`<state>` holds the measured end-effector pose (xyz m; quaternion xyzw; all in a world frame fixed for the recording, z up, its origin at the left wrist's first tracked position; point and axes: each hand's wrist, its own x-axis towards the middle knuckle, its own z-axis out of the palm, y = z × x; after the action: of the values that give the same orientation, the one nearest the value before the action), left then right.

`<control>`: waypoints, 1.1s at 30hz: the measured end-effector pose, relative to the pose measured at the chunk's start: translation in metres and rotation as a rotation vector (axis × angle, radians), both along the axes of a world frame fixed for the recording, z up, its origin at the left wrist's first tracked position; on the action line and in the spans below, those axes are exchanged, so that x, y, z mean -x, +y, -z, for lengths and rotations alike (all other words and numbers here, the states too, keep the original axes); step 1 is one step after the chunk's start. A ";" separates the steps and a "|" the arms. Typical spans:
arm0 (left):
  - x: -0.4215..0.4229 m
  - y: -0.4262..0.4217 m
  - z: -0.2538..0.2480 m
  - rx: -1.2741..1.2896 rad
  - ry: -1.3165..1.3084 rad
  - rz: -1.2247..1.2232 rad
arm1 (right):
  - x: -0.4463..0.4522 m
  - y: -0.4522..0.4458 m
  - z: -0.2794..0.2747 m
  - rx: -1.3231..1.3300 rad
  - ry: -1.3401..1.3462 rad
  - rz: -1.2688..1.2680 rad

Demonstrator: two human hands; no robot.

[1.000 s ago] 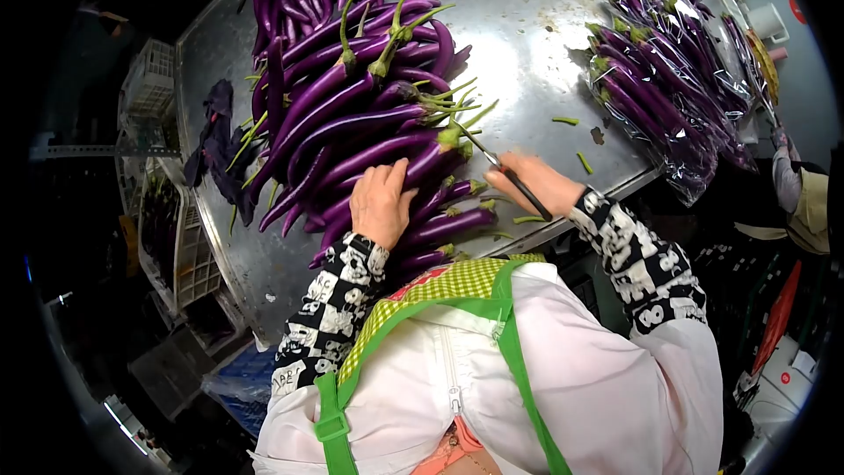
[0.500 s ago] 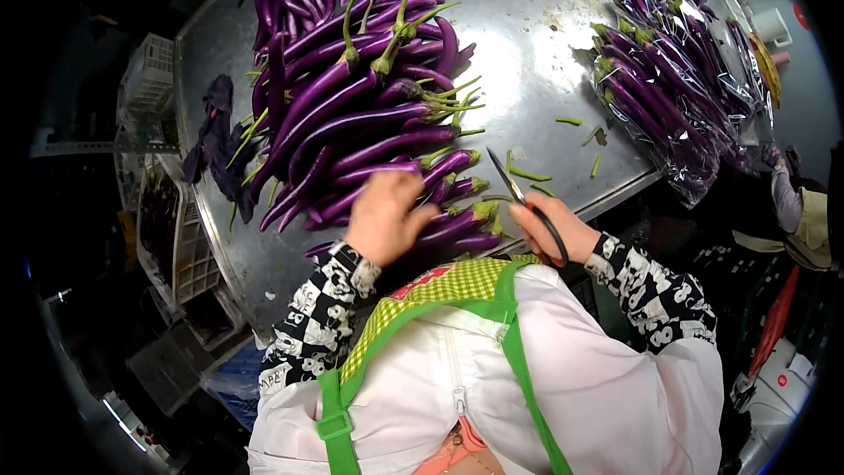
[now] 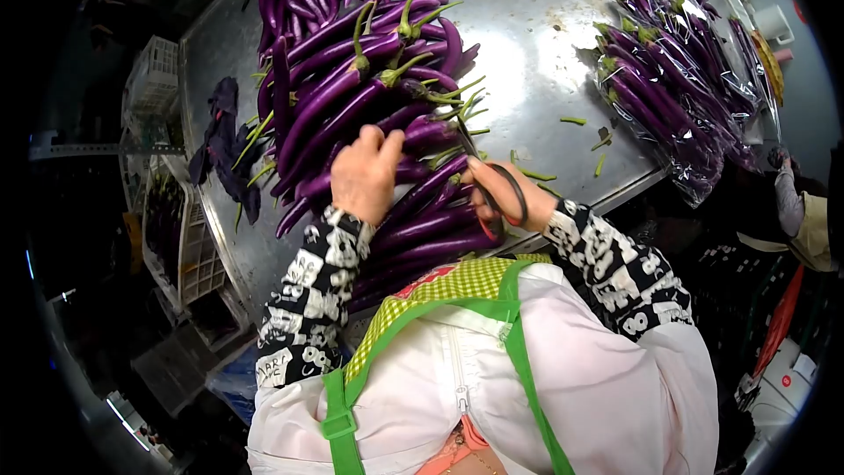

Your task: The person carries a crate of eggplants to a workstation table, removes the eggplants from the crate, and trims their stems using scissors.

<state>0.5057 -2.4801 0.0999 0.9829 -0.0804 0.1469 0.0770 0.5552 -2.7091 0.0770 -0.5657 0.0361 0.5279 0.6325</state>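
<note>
Long purple eggplants lie in a big pile on the metal table, most stems pointing right. My left hand rests over the middle of the pile, fingers curled around an eggplant whose stem end points toward my right hand. Black-handled scissors are gripped in my right hand, just right of the pile. Their blades point up and left, by the stem end of that eggplant. Cut green stem pieces lie on the table to the right.
Eggplants in clear plastic bags lie at the table's right side. A dark cloth is at the left edge of the metal table. White crates stand beyond that edge. Part of another person shows at the far right.
My left hand has moved up the pile to an eggplant. My right hand with the scissors has moved left and up to its stem end. More eggplants now lie near the apron.
</note>
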 end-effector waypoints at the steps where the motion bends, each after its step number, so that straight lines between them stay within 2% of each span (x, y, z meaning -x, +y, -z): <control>1: 0.009 -0.007 -0.002 -0.015 -0.005 0.033 | 0.005 -0.009 -0.011 -0.002 -0.005 0.004; 2: 0.021 -0.018 -0.010 0.064 0.044 0.023 | 0.008 -0.020 -0.019 -0.011 0.011 -0.032; 4: 0.040 -0.033 -0.012 0.184 0.207 -0.026 | 0.018 -0.044 -0.013 0.077 -0.175 -0.172; 6: 0.053 -0.040 -0.011 0.218 0.361 -0.037 | 0.023 -0.058 -0.017 0.212 -0.232 -0.384; 7: 0.058 -0.040 -0.004 0.194 0.431 -0.042 | 0.027 -0.068 -0.008 0.221 -0.613 -0.458; 8: 0.060 -0.039 -0.001 0.206 0.503 -0.051 | 0.026 -0.074 -0.002 0.222 -0.613 -0.458; 10: 0.060 -0.030 0.007 0.223 0.682 -0.040 | 0.021 -0.082 0.002 0.311 -0.874 -0.486; 11: 0.057 -0.025 0.008 0.224 0.682 -0.037 | 0.009 -0.083 0.001 0.339 -0.879 -0.478; 13: 0.043 -0.016 0.005 0.192 0.508 0.130 | -0.015 -0.080 0.006 0.383 -0.867 -0.519; 14: 0.032 -0.012 0.007 0.227 0.503 0.093 | -0.027 -0.077 0.009 0.351 -0.888 -0.516; 16: 0.014 -0.009 0.026 0.238 0.194 -0.038 | -0.051 -0.061 0.004 0.382 -0.812 -0.583; 18: 0.000 0.000 0.041 0.132 0.149 -0.078 | -0.068 -0.047 0.008 0.415 -0.744 -0.641; 20: -0.006 0.003 0.044 0.081 0.226 -0.113 | -0.077 -0.039 0.024 0.323 -0.751 -0.664; 26: -0.005 0.005 0.051 0.024 0.178 -0.064 | -0.079 -0.039 0.032 0.295 -0.842 -0.700; 28: -0.002 0.003 0.041 -0.018 0.272 -0.048 | -0.065 -0.050 0.030 0.319 -0.891 -0.743; 30: 0.009 -0.007 0.029 0.037 0.242 0.006 | -0.044 -0.062 0.012 0.317 -0.920 -0.651; 33: 0.032 -0.022 0.011 0.190 0.335 -0.027 | -0.023 -0.078 0.000 0.398 -0.829 -0.630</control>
<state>0.4732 -2.5019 0.0891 0.9829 -0.0392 -0.0108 0.1798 0.5778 -2.7869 0.0769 -0.8180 -0.2873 0.4078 0.2863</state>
